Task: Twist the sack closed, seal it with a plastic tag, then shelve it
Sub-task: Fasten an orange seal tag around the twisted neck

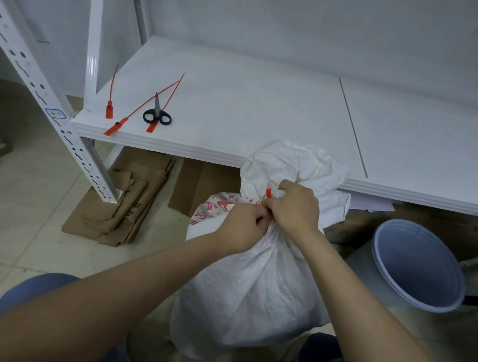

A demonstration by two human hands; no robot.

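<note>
The sack (254, 284) is twisted, right grip (293, 206) clutching its neck, left grip (242, 228) apparently pinching the orange tag (268, 193) there; the shelf (268, 110) behind awaits.

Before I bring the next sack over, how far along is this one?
Done: the sack has its top gathered into a bunched neck. In hand: the left hand and right hand both grip that neck, where an orange plastic tag pokes out; whether it is locked is hidden. Left: shelving, since the sack stands on the floor in front of the shelf.

Scissors (156, 115) on shelf (253, 109); sack (257, 284) before it, perhaps touching; bucket (416, 265) right.
</note>
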